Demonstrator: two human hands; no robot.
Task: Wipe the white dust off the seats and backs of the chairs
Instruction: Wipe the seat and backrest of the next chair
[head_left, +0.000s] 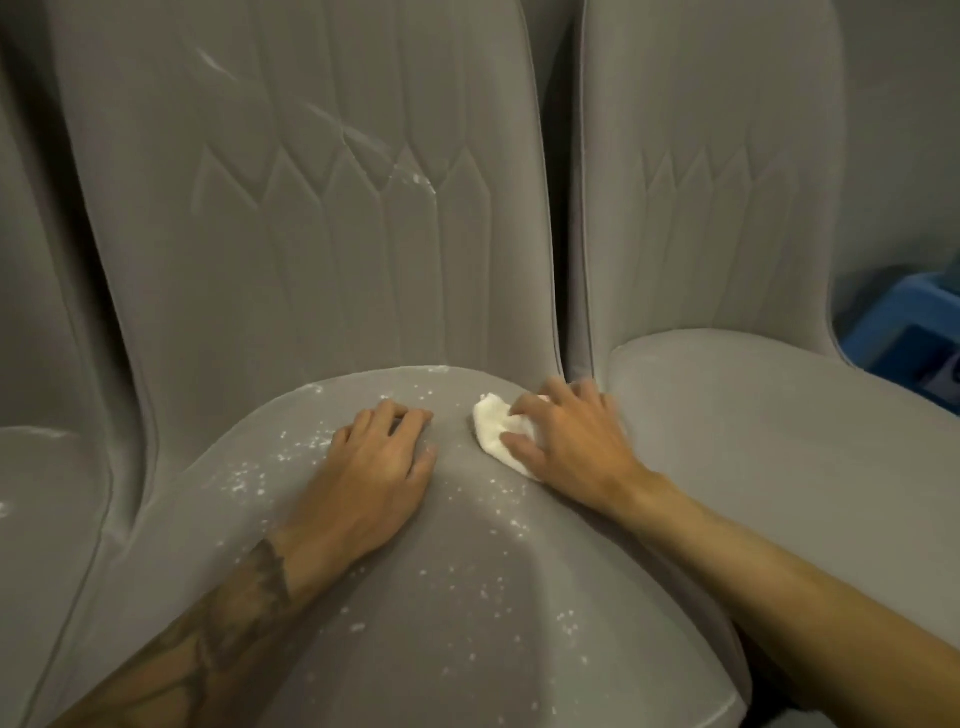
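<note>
A grey upholstered chair stands in front of me; its seat (457, 582) is speckled with white dust (249, 483), and its back (311, 249) carries white streaks near the quilted pattern. My right hand (571, 441) grips a crumpled white cloth (493, 428) and presses it on the seat's far right part. Left of the cloth, my left hand (379, 467) rests palm down on the seat with its fingers slightly bent, holding nothing.
A second grey chair (727, 415) stands close on the right, its seat and back looking free of dust. Part of another grey chair (41, 493) with a little white dust shows at the left edge. A blue plastic object (909, 322) sits at the far right.
</note>
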